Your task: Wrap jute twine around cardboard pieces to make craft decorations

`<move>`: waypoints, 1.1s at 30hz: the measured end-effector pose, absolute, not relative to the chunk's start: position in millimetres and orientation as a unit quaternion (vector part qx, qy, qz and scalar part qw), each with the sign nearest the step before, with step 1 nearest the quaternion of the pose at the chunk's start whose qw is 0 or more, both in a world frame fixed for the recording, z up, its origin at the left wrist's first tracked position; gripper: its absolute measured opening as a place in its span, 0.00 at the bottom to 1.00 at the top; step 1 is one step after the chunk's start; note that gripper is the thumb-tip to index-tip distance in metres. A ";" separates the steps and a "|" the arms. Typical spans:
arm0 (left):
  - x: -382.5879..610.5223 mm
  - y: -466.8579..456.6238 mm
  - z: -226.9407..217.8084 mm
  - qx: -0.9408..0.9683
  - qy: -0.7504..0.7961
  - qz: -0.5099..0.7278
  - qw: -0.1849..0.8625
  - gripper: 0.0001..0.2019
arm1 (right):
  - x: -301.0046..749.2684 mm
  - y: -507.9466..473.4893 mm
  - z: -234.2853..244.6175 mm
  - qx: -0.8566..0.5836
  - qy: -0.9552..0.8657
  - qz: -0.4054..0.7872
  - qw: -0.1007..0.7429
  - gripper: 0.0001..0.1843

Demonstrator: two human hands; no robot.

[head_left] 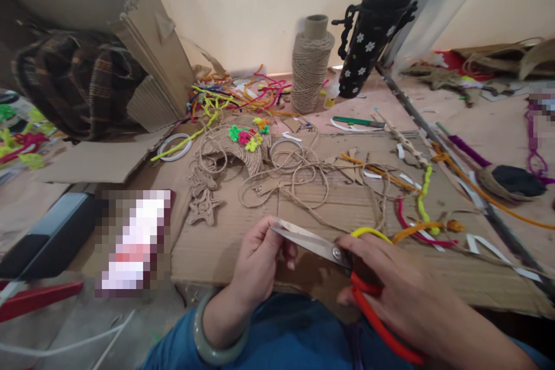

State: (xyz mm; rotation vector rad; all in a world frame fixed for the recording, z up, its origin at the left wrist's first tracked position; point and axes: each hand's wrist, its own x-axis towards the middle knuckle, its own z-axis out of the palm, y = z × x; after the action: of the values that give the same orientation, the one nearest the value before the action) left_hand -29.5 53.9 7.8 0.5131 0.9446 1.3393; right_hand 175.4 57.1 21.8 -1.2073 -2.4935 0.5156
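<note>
My right hand (390, 277) grips a pair of scissors (314, 243) with red handles, the blades pointing left toward my left hand. My left hand (258, 260) is closed in a pinch right at the blade tips; what its fingers hold, if anything, is too small or hidden to tell. Just beyond both hands, loose jute twine (299, 185) lies in loops on the cardboard. Behind it sits a curved twine-wrapped piece (255, 156) decorated with small colourful flowers (245, 137). A twine star (204, 207) lies to its left.
A twine spool (306, 81) and a black flowered tumbler (368, 40) stand at the back. A green cutter (358, 122), pipe cleaners (425, 196) and scraps litter the cardboard (243, 254). At left are a phone-like blurred object (136, 243) and a cardboard box (151, 52).
</note>
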 end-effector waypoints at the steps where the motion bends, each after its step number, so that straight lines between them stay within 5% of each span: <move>1: -29.4 54.0 7.7 0.226 0.415 0.591 0.654 0.20 | 175.4 56.8 22.0 -0.426 -0.872 0.183 0.155 0.21; 18: -28.4 55.3 4.1 0.236 0.398 0.592 0.660 0.19 | 177.8 59.7 24.9 -0.390 -0.887 0.160 0.187 0.30; 33: -30.1 55.7 1.9 0.254 0.386 0.575 0.675 0.19 | 182.8 58.8 33.5 -0.408 -0.852 0.299 0.136 0.21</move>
State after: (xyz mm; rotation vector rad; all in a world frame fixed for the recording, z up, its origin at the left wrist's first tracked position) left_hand -30.1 55.7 1.9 0.5710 0.8673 1.2931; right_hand 182.8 58.8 33.5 -1.1807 -2.4662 0.8670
